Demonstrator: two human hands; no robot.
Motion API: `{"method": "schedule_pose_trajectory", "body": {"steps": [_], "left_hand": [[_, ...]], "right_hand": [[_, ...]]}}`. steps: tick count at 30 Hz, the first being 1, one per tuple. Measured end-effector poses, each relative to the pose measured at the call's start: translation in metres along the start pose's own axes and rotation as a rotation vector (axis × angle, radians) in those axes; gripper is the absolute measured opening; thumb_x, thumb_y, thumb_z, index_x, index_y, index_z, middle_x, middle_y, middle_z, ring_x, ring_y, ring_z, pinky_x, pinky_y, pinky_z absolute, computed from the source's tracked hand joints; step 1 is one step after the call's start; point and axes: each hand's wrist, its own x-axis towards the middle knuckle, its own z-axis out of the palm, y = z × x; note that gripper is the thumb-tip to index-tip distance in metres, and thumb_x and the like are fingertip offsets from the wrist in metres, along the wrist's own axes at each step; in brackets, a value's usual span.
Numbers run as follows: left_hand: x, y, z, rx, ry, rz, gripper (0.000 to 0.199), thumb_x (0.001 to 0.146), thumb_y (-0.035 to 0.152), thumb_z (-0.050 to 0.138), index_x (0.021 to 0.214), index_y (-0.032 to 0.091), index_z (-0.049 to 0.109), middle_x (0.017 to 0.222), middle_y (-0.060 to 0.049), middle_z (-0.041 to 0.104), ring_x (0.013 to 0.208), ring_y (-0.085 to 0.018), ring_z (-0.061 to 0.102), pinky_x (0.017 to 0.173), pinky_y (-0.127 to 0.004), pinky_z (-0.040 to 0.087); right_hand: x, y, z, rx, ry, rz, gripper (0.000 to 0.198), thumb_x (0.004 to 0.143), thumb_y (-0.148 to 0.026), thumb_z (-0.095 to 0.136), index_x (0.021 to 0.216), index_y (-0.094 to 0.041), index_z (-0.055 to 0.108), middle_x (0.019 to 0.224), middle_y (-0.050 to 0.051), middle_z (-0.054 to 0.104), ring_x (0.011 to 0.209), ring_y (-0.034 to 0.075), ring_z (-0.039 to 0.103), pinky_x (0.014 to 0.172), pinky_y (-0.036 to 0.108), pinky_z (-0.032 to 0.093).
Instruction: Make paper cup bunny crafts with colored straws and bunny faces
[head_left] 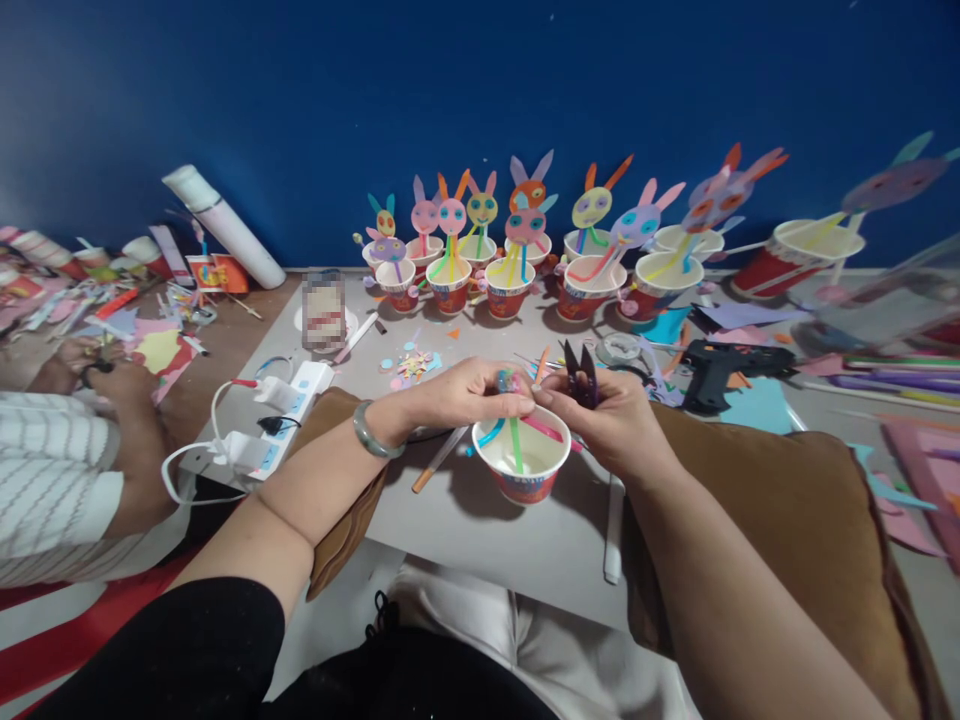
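Over the near edge of the table stands a red and white paper cup (523,485) with blue, green and pink straws inside it. My left hand (480,392) is closed just above its rim, pinching a small multicoloured round piece (509,381) by the cup's straws. Dark scissors (577,372) sit in my right hand (611,415), blades pointing up and slightly apart. That hand's fingertips come close to my left fingers over the cup. Whether they also grip a straw or paper cannot be made out.
Paper cups with rabbit faces (451,215) line the back by the blue wall. A black glue gun (739,372) lies right, above a brown cushion (765,520). Left are a power strip (292,405) and another person's hands (112,370) with scissors. Paper scraps (414,368) lie mid-table.
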Motion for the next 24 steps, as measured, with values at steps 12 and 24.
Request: {"method": "schedule_pose_trajectory", "body": {"steps": [12,24], "left_hand": [[-0.001,0.0,0.004,0.066,0.044,0.047,0.033,0.095,0.047,0.063,0.088,0.015,0.062,0.1,-0.005,0.061,0.086,-0.012,0.058,0.076,-0.025,0.047],[0.001,0.004,0.006,0.087,0.061,0.115,0.032,0.094,0.042,0.065,0.078,0.014,0.061,0.083,-0.002,0.059,0.077,-0.011,0.056,0.076,-0.026,0.047]], "right_hand": [[0.001,0.002,0.013,0.287,0.091,0.221,0.046,0.062,-0.059,0.091,0.076,-0.021,0.069,0.057,-0.003,0.057,0.049,0.011,0.048,0.046,0.025,0.037],[-0.002,0.004,0.016,0.219,0.12,0.157,0.04,0.071,-0.058,0.083,0.071,-0.021,0.069,0.056,-0.002,0.054,0.051,0.012,0.046,0.048,0.026,0.037]]}}
